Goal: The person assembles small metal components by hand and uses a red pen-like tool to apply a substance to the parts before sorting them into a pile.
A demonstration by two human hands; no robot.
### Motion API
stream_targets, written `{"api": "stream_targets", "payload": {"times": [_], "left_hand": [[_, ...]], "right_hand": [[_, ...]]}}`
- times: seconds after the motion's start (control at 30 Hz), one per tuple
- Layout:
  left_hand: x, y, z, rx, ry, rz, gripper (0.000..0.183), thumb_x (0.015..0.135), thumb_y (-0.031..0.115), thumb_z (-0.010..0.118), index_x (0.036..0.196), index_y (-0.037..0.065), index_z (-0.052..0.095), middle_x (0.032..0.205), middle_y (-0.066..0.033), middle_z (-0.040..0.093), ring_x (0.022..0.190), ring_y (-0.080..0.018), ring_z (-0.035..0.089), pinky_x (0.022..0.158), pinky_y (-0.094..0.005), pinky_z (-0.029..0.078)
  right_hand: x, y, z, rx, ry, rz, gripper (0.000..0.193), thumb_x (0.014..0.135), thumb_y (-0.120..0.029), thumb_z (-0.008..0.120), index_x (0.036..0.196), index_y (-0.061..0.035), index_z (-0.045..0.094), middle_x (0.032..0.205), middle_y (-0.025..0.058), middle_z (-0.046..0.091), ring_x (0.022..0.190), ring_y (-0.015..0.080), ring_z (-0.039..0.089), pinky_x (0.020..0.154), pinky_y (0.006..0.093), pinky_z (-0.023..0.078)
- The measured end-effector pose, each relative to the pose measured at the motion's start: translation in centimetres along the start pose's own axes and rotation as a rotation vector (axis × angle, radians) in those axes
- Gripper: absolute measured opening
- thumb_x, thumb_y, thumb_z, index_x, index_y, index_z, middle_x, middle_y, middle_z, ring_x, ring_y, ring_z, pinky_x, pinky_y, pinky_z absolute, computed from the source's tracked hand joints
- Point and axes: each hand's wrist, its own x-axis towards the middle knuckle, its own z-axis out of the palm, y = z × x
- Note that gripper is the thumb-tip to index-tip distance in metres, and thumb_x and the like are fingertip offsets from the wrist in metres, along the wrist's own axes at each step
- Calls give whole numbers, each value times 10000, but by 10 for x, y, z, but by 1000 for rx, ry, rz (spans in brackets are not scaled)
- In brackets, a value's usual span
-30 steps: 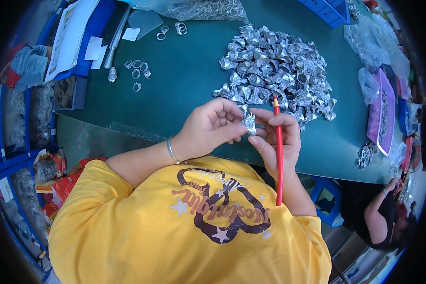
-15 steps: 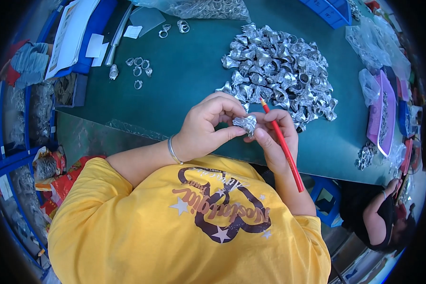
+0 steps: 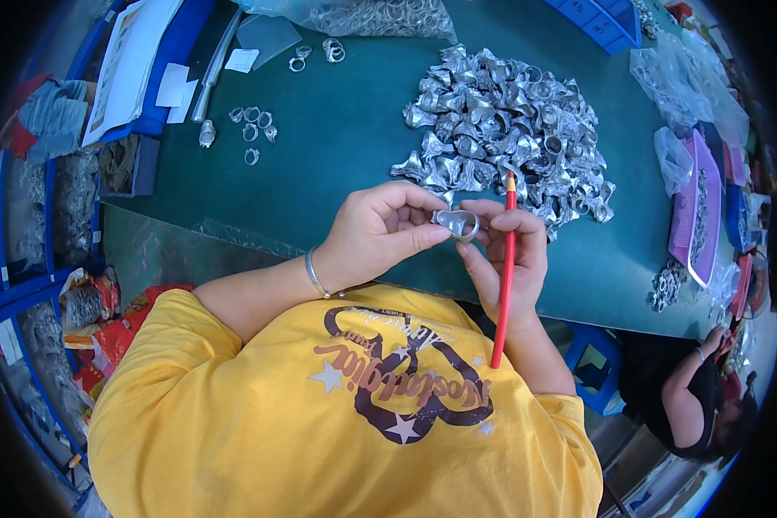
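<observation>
A chunky silver ring is pinched between the thumb and fingers of my left hand, its open band turned toward the right. My right hand has a red pencil tucked between its fingers, sharpened end pointing away from me. Its fingertips are close around the ring's right side; whether they touch it I cannot tell. Just beyond both hands lies a large heap of similar silver rings on the green table.
Several loose rings lie at the left, near a tapered metal rod. A plastic bag of rings is at the back. Blue bin and purple basket stand to the right. Another person sits at the lower right.
The ring has been turned in my fingers, so its open band now shows. The pencil has swung more upright, its tip shifting right, and my right hand has rotated slightly.
</observation>
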Motion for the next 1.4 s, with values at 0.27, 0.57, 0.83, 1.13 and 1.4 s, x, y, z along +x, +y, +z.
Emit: {"api": "stream_targets", "payload": {"times": [0.27, 0.57, 0.83, 1.13, 1.4], "left_hand": [[0, -7, 3, 138, 30, 196, 184, 818, -86, 592, 991, -25, 607, 1025, -109, 582, 932, -157, 598, 760, -239, 507], [10, 5, -7, 706, -25, 697, 190, 749, -77, 652, 915, 10, 620, 922, -116, 629, 832, -226, 639, 702, -281, 511], [134, 171, -64, 919, 716, 1776, 178, 696, -41, 674, 839, 55, 630, 854, -94, 649, 772, -258, 631, 686, -312, 507], [115, 113, -57, 1223, 166, 1016, 92, 752, 81, 675, 806, 24, 626, 790, -89, 622, 737, -217, 610, 658, -309, 486], [87, -10, -57, 1245, 178, 465, 315, 722, 66, 693, 997, 48, 540, 884, -121, 518, 750, -283, 569, 686, -363, 474]], "right_hand": [[5, -7, 5, -56, 170, 152, 292, 830, 122, 499, 1059, -33, 405, 1085, 180, 573, 960, 193, 606, 817, 276, 496], [-1, -10, 8, -85, 169, 140, 216, 821, 109, 560, 971, -13, 463, 877, 96, 614, 706, 110, 597, 661, 230, 510], [3, -19, 3, -70, 182, 121, 188, 821, 92, 560, 946, -19, 473, 868, 116, 626, 703, 108, 588, 642, 226, 502], [-7, -17, -9, -110, 278, 146, 185, 827, 96, 548, 949, -16, 468, 867, 124, 626, 680, 101, 572, 620, 216, 488], [-1, -15, -9, -85, 206, 182, 169, 838, 87, 544, 952, -21, 482, 868, 105, 625, 707, 96, 583, 646, 215, 498]]}}
